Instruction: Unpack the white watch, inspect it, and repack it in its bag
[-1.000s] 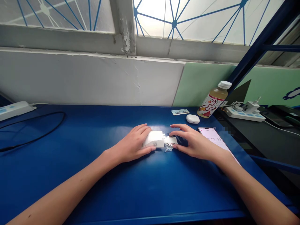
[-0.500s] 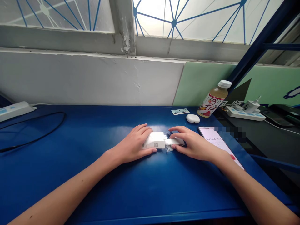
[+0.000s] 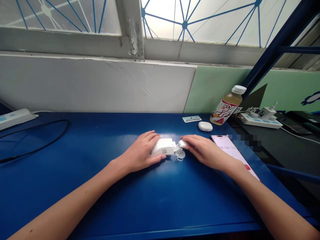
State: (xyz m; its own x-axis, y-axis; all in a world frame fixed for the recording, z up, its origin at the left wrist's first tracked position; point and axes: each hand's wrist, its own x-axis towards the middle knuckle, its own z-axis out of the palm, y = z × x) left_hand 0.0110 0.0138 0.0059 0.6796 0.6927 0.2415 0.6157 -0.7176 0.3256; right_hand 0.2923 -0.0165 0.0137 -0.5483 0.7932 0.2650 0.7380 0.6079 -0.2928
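Note:
My left hand [image 3: 144, 148] is wrapped round a white box-like block [image 3: 164, 146] with a small square code on its front side. The block rests on the blue desk [image 3: 160, 196], its left end covered by my fingers. A small white piece [image 3: 183, 143] sits pinched between the thumb and fingers of my right hand [image 3: 200, 148], which hides most of it. Between the hands, a clear round disc [image 3: 180, 153] with a little bead chain lies against the block's right end. Whether the white piece joins the block I cannot tell.
Right of my right hand lies a phone [image 3: 237, 155] showing a timer. Behind it are a white earbud case [image 3: 205, 126], a card [image 3: 191, 119] and a drink bottle [image 3: 226, 106]. Power strips [image 3: 261, 120] and a black cable [image 3: 50, 144] flank the desk.
My right fingers have closed in and pulled the white piece up, turning it from lying level. The clear disc and bead chain now show more fully. My left hand stays on the block.

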